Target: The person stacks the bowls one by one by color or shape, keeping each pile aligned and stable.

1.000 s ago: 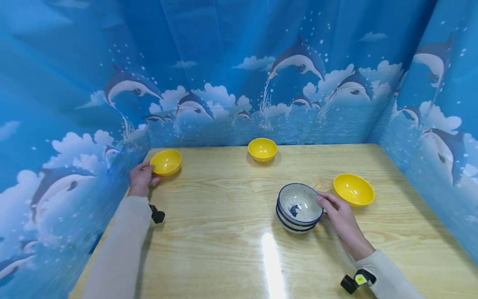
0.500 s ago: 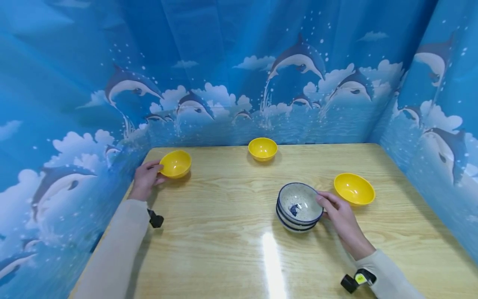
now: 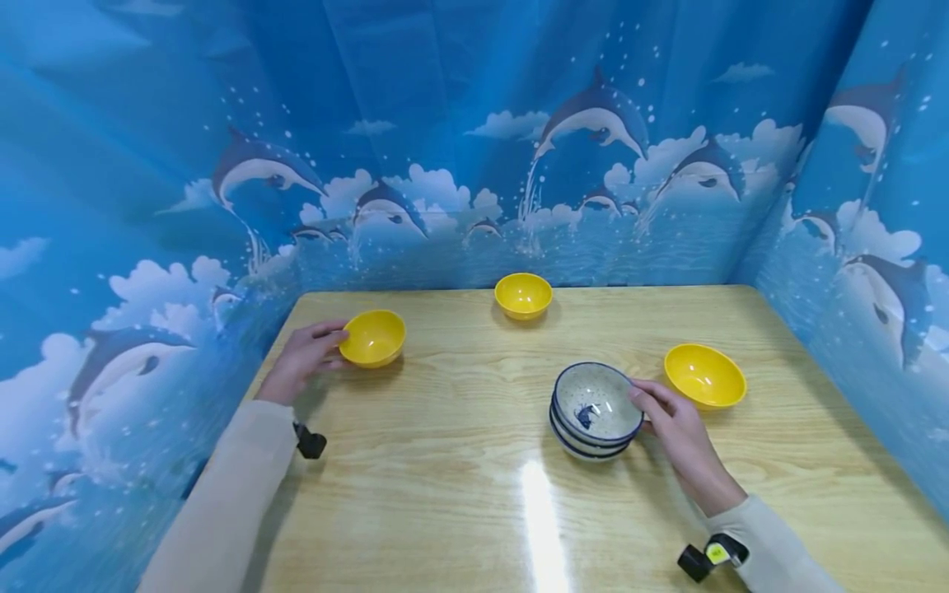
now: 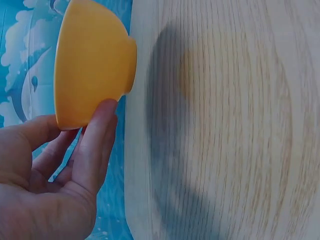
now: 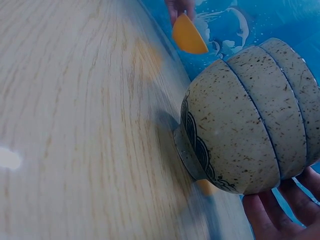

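My left hand [image 3: 306,360] pinches the near-left rim of a small yellow bowl [image 3: 373,338]. In the left wrist view that bowl [image 4: 92,65] is off the table, its shadow on the wood below, with fingertips under its side. My right hand [image 3: 678,432] grips the right side of a stack of three speckled grey bowls [image 3: 596,403] with blue rims, nested and upright; the top one has a blue crab-like motif inside. In the right wrist view the fingers [image 5: 295,200] lie against the lower side of the stack [image 5: 235,130].
A second yellow bowl [image 3: 523,296] stands at the back edge of the wooden table [image 3: 445,478]. Another yellow bowl [image 3: 705,375] sits just beyond my right hand. A blue dolphin-print curtain [image 3: 445,165] hangs behind and along both sides.
My left hand has carried the yellow bowl rightward and slightly toward me from the table's back-left corner. The right hand and the speckled stack stay in place.
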{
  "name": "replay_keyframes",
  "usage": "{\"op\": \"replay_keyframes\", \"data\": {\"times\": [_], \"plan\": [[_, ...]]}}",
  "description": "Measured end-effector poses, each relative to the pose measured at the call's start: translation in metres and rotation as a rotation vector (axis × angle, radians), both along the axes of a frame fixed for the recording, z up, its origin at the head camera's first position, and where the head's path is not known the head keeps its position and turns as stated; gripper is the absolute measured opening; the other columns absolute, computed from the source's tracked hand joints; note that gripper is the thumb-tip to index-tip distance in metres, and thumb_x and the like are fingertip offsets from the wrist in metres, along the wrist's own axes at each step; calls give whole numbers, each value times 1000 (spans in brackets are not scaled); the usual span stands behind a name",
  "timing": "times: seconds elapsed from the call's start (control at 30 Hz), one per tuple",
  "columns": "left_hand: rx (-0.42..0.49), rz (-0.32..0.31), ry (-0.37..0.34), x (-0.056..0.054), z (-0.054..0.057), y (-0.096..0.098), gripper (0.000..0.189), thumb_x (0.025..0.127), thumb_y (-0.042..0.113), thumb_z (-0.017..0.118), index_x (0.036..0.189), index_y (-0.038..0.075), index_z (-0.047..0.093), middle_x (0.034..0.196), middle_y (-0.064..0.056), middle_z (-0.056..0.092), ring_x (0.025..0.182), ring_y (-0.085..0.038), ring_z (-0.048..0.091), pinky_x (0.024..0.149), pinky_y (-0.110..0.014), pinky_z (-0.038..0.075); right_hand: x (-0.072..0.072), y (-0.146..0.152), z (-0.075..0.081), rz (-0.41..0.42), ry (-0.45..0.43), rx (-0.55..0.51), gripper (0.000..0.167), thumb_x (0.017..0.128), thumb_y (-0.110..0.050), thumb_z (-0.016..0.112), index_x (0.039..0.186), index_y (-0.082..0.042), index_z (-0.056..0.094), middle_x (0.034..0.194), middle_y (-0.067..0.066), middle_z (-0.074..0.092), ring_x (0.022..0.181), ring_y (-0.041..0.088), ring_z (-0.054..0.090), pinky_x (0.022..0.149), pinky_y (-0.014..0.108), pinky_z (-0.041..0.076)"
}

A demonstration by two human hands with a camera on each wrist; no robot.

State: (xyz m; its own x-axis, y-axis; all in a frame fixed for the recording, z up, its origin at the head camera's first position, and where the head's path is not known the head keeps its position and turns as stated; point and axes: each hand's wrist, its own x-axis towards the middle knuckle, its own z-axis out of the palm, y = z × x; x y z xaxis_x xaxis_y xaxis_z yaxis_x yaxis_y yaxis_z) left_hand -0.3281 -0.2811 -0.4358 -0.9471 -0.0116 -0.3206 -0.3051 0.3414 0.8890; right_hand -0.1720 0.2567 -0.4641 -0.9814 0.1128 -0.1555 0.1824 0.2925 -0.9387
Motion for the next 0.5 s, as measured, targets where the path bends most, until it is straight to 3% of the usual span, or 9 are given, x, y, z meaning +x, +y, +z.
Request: {"op": "replay_keyframes", "data": {"times": [0.2,0.5], "plan": [[-19,-58,-26,1,1,9,61,116,33,56,169,10,40,174,-20,38,148,-39,54,108,-37,61,0,1,-1,1,-2,0,64,115,-47,53,160,-2,49,162,17,49,114,-6,55,92,14,55],[-91,-178,-15,7,3,22,60,115,37,57,166,9,44,167,-21,47,139,-38,60,107,-40,62,1,0,0,1,-1,10,65,115,-48,53,160,-3,49,161,16,50,115,-5,55,93,13,55]]}}
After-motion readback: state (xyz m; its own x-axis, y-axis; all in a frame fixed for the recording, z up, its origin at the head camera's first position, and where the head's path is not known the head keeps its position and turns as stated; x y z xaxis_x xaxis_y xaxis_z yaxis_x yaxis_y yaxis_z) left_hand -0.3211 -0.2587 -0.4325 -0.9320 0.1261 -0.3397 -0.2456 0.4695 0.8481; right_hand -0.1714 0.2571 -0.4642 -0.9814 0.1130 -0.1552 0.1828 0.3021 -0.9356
